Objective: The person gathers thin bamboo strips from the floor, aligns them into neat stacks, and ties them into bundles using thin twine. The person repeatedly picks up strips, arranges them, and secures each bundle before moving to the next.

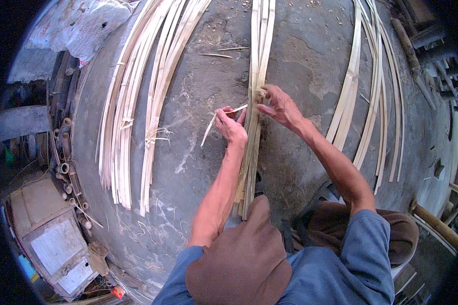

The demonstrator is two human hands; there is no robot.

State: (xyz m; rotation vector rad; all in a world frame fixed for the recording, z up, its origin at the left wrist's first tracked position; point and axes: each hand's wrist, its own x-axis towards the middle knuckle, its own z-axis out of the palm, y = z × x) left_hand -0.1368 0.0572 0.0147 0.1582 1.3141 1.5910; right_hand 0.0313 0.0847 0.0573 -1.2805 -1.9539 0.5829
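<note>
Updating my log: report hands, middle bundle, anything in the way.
Left hand gripping thin strip. Right hand open at middle bundle of pale strips. Nothing visibly blocking either hand.

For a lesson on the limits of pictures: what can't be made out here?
All in the head view:
Middle bundle: far end cut off by the top edge.
Far-left bundle: far end likewise cut off.
Left hand: its fingers hide whether the pale strip is one piece.
Right hand: fingers slightly blurred; contact with the bundle unclear.
</note>
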